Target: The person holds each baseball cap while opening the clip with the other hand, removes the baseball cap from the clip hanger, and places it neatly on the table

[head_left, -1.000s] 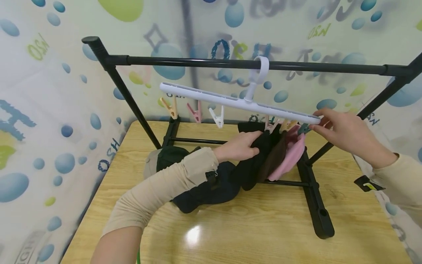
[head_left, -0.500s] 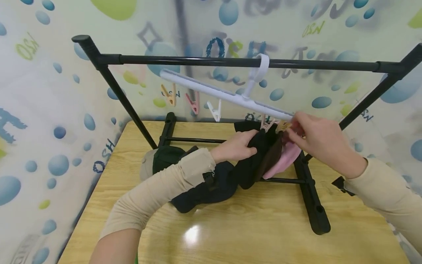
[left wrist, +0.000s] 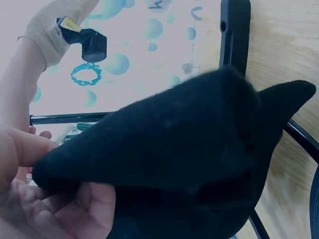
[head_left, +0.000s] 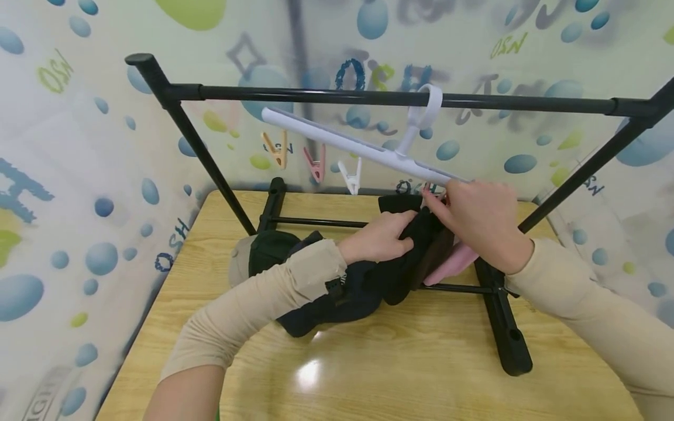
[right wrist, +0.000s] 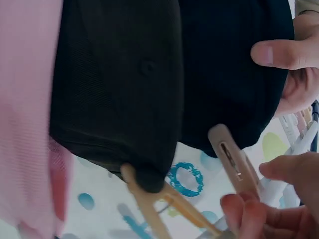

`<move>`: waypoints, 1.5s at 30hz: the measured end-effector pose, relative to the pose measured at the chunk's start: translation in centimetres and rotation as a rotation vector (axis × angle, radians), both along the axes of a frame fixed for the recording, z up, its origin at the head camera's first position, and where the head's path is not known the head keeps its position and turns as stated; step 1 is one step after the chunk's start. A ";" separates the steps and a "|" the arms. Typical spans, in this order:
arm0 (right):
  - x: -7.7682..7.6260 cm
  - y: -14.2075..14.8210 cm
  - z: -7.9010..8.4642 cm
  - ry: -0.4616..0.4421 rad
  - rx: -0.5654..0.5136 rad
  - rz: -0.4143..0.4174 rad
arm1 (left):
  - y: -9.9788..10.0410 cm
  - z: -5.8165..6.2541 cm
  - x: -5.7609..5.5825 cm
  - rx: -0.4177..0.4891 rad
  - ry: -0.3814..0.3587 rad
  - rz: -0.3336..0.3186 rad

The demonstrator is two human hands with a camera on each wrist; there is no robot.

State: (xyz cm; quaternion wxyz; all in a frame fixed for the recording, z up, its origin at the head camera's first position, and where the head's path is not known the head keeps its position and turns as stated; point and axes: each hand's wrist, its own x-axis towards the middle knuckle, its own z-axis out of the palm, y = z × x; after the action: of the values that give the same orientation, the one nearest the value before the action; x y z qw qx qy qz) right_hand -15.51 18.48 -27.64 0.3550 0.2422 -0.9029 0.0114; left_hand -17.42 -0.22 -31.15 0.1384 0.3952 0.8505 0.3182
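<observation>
My left hand point(head_left: 381, 237) pinches the edge of a black cap point(left wrist: 164, 129) between thumb and fingers. My right hand point(head_left: 484, 213) pinches a pale pink clothespin point(right wrist: 234, 159) below the hanger's bar; the clothespin's tip overlaps the black cap's edge in the right wrist view. Beside it hang a dark brown cap point(right wrist: 124, 84), with a yellow clothespin point(right wrist: 154, 204) at its edge, and a pink cap point(right wrist: 30, 99). The white hanger point(head_left: 358, 149) hooks over a black rail and slopes down to the right, its right end hidden behind my right hand.
Left on the hanger dangle a yellow clip point(head_left: 276, 151), a pink clip point(head_left: 316, 165) and a white clip point(head_left: 351, 177). A green and grey cap point(head_left: 271, 251) and a navy cap point(head_left: 326, 310) lie on the wooden table point(head_left: 368, 368). The black rack point(head_left: 508, 333) stands over it.
My right hand has gone from the hanger's right end leftward along the bar to the pale pink clothespin. The hanger's left end has tipped up. My left hand stays on the black cap.
</observation>
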 end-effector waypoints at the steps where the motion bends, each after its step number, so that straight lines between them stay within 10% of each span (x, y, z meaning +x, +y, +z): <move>1: 0.0 -0.2 0.1 0.010 0.012 -0.017 | 0.0 0.0 0.1 0.000 0.016 -0.002; 15: 0.1 -1.9 1.1 0.017 0.023 -0.165 | 0.2 0.2 0.7 -0.017 0.079 0.003; 28: -0.3 -1.6 1.3 -0.174 -0.143 -0.189 | 0.4 0.4 1.0 -0.033 0.092 0.013; 45: -0.9 -1.0 1.2 -0.170 -0.208 -0.242 | -1.5 -1.3 0.8 -0.032 -0.023 0.005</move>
State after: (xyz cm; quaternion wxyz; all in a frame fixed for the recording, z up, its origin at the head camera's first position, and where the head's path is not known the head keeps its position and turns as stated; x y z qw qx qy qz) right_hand -16.36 17.46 -26.41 0.2992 0.0920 -0.9462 0.0823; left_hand -16.67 -1.70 -32.46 0.1539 0.3870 0.8548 0.3096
